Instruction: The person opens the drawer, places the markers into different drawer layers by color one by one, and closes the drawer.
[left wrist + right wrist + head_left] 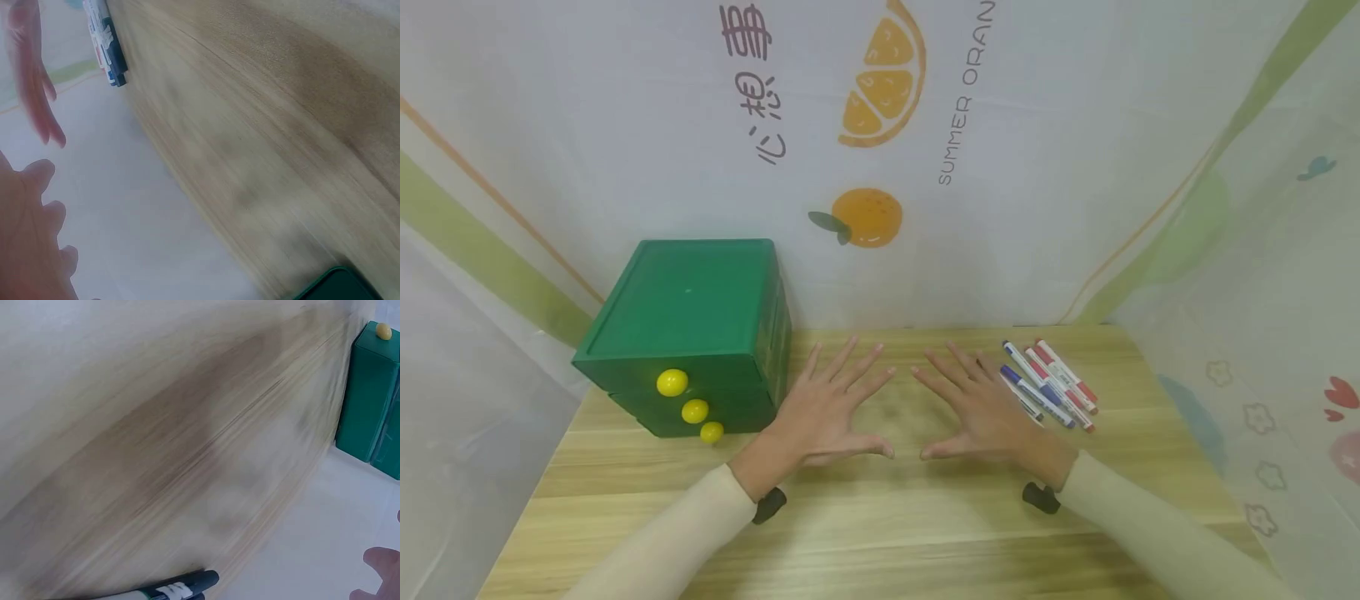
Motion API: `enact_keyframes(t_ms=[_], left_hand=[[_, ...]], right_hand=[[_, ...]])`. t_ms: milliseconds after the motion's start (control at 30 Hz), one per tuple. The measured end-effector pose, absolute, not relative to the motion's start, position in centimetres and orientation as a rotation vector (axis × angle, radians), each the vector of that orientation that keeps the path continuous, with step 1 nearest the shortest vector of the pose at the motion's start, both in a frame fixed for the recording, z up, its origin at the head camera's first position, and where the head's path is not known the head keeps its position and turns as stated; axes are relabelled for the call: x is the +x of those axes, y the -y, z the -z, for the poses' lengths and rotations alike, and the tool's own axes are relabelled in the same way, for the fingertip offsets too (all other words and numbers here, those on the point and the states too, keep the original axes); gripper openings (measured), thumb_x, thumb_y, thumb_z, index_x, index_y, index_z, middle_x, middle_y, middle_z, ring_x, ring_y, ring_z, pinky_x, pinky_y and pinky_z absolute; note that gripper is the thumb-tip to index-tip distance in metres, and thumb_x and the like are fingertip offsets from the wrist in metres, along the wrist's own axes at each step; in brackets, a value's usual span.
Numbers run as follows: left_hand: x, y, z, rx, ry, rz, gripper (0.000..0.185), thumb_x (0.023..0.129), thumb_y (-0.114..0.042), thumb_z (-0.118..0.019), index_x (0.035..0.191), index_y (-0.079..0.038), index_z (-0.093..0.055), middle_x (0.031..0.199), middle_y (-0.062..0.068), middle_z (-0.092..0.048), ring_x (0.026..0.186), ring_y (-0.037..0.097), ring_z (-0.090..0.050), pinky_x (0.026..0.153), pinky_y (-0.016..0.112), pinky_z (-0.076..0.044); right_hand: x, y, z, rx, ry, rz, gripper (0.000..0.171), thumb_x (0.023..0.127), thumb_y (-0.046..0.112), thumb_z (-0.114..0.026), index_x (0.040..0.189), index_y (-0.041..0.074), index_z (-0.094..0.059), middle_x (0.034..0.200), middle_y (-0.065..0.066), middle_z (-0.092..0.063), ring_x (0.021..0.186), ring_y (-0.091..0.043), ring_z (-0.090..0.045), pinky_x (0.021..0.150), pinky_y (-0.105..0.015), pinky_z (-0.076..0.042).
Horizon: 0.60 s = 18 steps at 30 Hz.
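Both hands hover flat over the wooden table, palms down, fingers spread and holding nothing. My left hand is just right of a green drawer cabinet with three yellow round knobs. My right hand sits just left of several marker pens, red-capped and blue-capped, lying side by side. In the left wrist view the left hand's fingers show at the left edge, and a pen lies at the top. The right wrist view shows a pen at the bottom and the cabinet at right.
A white curtain printed with oranges and text hangs behind and at both sides of the table. The cabinet stands at the table's back left corner. Bare wood lies between the hands and toward the front edge.
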State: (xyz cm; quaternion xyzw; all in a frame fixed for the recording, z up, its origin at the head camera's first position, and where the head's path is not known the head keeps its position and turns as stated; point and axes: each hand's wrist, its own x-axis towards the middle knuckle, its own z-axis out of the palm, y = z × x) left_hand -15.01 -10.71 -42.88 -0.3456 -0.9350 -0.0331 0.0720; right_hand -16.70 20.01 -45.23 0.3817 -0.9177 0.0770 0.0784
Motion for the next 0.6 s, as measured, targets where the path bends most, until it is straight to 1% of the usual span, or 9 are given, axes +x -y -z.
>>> enact_keyframes(t_ms=[233,333,467,533,600], left_hand=[[-14.9,10.9,42.7,-1.030,2.818,0.108,0.118,0.086,-0.103,-0.019,0.174,-0.027,-0.038,0.183,0.004,-0.016,0.168,0.039,-0.014,0.128,0.075,-0.014],[-14.8,11.0,42.8,-1.028,2.819,0.123,0.121,0.084,-0.104,-0.012,0.174,-0.026,-0.038,0.183,0.004,-0.016,0.168,0.039,-0.013,0.128,0.075,-0.013],[-14.7,11.1,42.8,-1.017,2.823,0.143,0.127,0.080,-0.104,-0.002,0.173,-0.025,-0.039,0.183,0.005,-0.017,0.167,0.040,-0.014,0.128,0.075,-0.011],[-14.7,11.2,42.8,-1.010,2.832,0.160,0.128,0.079,-0.104,0.000,0.173,-0.026,-0.039,0.183,0.004,-0.017,0.168,0.040,-0.013,0.129,0.075,-0.008],[-14.7,11.3,42.9,-1.005,2.833,0.163,0.128,0.079,-0.104,0.001,0.173,-0.026,-0.040,0.183,0.005,-0.017,0.168,0.040,-0.013,0.129,0.074,-0.007]], right_hand=[[-16.8,-20.7,45.5,1.117,2.711,-0.194,0.125,0.084,0.106,-0.020,0.172,0.020,-0.039,0.181,-0.011,-0.024,0.165,-0.047,-0.016,0.122,-0.079,-0.026],[-16.9,-21.1,45.5,1.113,2.724,-0.190,0.125,0.083,0.107,-0.022,0.173,0.020,-0.037,0.182,-0.010,-0.020,0.166,-0.046,-0.013,0.122,-0.079,-0.026],[-16.8,-21.8,45.5,1.109,2.745,-0.185,0.124,0.084,0.106,-0.024,0.174,0.020,-0.035,0.183,-0.010,-0.017,0.167,-0.046,-0.010,0.123,-0.080,-0.022],[-16.8,-22.2,45.4,1.105,2.735,-0.171,0.123,0.085,0.105,-0.023,0.173,0.019,-0.037,0.182,-0.011,-0.019,0.166,-0.047,-0.012,0.125,-0.079,-0.019],[-16.8,-22.5,45.4,1.097,2.722,-0.167,0.123,0.086,0.104,-0.025,0.172,0.018,-0.039,0.181,-0.013,-0.022,0.166,-0.047,-0.015,0.127,-0.075,-0.016]])
